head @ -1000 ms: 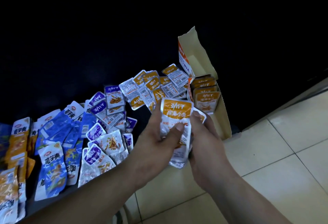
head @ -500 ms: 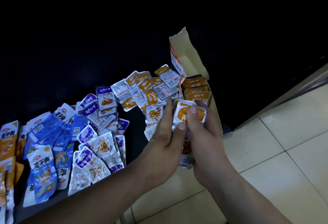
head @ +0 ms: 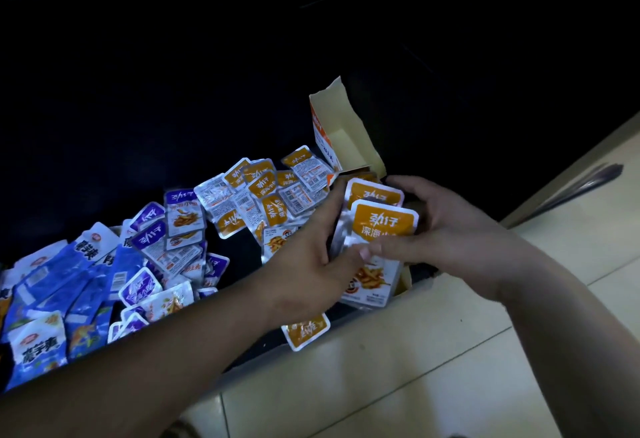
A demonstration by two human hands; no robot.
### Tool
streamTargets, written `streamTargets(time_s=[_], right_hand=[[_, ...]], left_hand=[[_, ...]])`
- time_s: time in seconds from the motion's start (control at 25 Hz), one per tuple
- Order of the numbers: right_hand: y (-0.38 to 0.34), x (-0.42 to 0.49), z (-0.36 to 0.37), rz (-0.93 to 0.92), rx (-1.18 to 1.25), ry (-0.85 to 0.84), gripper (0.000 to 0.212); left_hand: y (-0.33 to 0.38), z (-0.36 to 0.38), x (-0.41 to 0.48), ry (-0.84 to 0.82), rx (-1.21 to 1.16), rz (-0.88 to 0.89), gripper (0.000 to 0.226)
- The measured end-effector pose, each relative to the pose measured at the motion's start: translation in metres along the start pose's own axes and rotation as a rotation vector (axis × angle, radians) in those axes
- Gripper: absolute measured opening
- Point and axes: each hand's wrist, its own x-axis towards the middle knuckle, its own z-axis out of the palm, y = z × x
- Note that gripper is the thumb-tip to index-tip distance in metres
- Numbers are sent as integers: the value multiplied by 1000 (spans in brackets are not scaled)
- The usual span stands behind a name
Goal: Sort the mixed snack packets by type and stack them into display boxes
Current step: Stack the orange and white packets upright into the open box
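I am gripping a stack of orange packets [head: 381,226] between both hands. My left hand [head: 308,264] is pinching its left side, thumb across the front, and my right hand [head: 450,229] is curling round its right side. I am squaring it this way, I judge, so it goes in as one neat pile. The stack is hanging over the near end of the display box [head: 349,132], which is lying along the right edge of the surface [head: 242,243]. Just left of the box, loose orange packets [head: 273,209] are lying. The purple packets [head: 152,229] and blue packets [head: 52,274] are spreading toward the left edge.
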Motion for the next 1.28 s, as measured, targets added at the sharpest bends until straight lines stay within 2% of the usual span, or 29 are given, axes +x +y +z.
streamTargets(time_s=[0.12, 0.28, 0.4, 0.64, 0.72, 0.8, 0.88, 0.96, 1.12, 1.2, 1.28], right_hand=[[-16, 11, -12, 17, -189, -12, 68], [-35, 35, -21, 17, -472, -28, 68], [-32, 45, -20, 7, -482, -60, 64], [0, 49, -9, -40, -421, 28, 67], [4, 48, -11, -78, -385, 66, 64], [7, 49, -6, -110, -356, 118, 63], [12, 50, 2, -129, -323, 152, 61], [20, 52, 11, -135, -299, 153, 60], [31, 58, 14, -105, -369, 121, 69], [28, 59, 11, -79, -412, 43, 69], [27, 58, 12, -48, -453, -51, 67]], left_hand=[[0, -7, 19, -18, -23, -22, 75], [-10, -1, 34, 69, -107, -81, 75], [-23, 9, 32, 168, -184, -86, 68], [-37, 24, 42, 283, -220, -38, 53], [-43, 26, 42, 384, -70, 53, 58], [-53, 26, 34, 522, 233, 58, 82], [-63, 29, 22, 491, 259, -37, 101], [-74, 31, 9, 405, 161, -79, 103], [-84, 24, 2, 359, 109, -89, 85], [-87, 20, 2, 327, 89, -108, 73], [-86, 18, 2, 288, 63, -133, 70]])
